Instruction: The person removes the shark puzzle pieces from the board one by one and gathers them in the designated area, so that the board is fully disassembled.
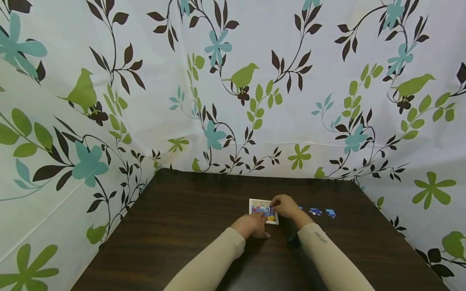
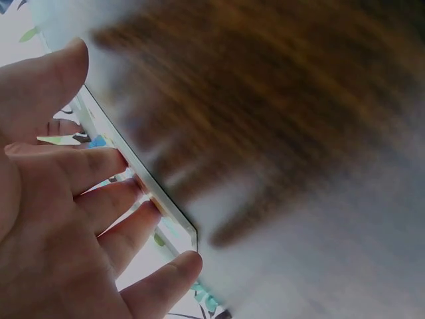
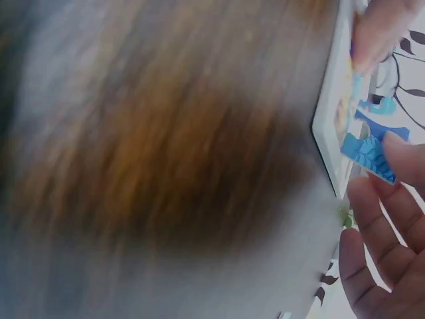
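Observation:
A small jigsaw puzzle in a pale frame [image 1: 259, 200] lies on the dark table, its picture partly filled with colourful pieces. My left hand [image 1: 251, 224] rests at the frame's near left side. In the left wrist view its fairly straight fingers [image 2: 109, 203] reach over the frame's edge onto the puzzle, with the thumb held apart. Over the right part of the puzzle is my right hand [image 1: 285, 207]. It pinches a blue jigsaw piece [image 3: 370, 154] between thumb and fingers, close above the frame in the right wrist view; the other fingers extend loosely.
Two loose blue jigsaw pieces, one purplish [image 1: 315, 211] and one lighter [image 1: 331, 213], lie right of the frame. Another piece [image 1: 300, 207] shows partly behind my right hand. A patterned cloth [image 1: 233, 113] hangs behind the dark wooden table [image 1: 174, 234].

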{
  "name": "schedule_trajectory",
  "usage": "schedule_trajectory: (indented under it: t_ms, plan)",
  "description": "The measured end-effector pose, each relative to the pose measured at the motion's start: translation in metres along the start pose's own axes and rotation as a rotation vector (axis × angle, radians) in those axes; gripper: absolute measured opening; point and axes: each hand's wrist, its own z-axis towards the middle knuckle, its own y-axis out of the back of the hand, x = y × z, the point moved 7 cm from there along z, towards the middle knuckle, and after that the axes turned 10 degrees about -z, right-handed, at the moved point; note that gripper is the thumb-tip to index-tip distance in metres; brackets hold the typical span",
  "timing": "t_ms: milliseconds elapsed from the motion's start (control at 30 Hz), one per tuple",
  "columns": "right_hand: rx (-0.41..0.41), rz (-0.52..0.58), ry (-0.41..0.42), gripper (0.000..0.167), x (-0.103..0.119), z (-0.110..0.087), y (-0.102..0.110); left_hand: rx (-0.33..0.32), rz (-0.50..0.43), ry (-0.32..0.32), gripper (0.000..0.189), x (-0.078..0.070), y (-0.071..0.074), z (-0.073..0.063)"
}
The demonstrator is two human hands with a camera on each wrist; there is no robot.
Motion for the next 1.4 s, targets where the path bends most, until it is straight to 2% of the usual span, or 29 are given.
schedule_trajectory:
  t_ms: [133, 267, 467, 567, 667, 767, 967, 1400]
  plan:
    - [-0.027, 0.074, -0.038, 0.006, -0.015, -0.006, 0.013, -0.008, 0.005, 0.003, 0.076, 0.0, -0.001, 0.0]
    - [-0.052, 0.107, -0.082, 0.014, -0.042, -0.014, 0.03, -0.017, 0.006, 0.008, 0.077, 0.0, -0.001, 0.001]
    - [-0.075, 0.15, -0.175, 0.024, -0.102, -0.04, 0.058, -0.006, 0.007, 0.01, 0.074, 0.001, -0.002, 0.0]
    - [-0.082, 0.166, -0.251, 0.029, -0.136, -0.056, 0.069, 0.0, 0.005, 0.012, 0.074, 0.0, -0.002, -0.001]
    - [-0.089, 0.187, -0.323, 0.033, -0.165, -0.071, 0.074, 0.002, 0.005, 0.007, 0.073, 0.0, -0.001, -0.002]
    - [-0.078, 0.227, -0.376, 0.034, -0.186, -0.082, 0.074, 0.004, 0.009, 0.005, 0.073, 0.0, -0.001, -0.002]
    - [-0.05, 0.265, -0.444, 0.036, -0.201, -0.091, 0.069, 0.0, 0.006, 0.003, 0.073, 0.0, -0.001, -0.002]
    - [-0.042, 0.169, -0.488, 0.033, -0.194, -0.103, 0.073, -0.009, 0.005, -0.005, 0.072, -0.001, -0.001, -0.003]
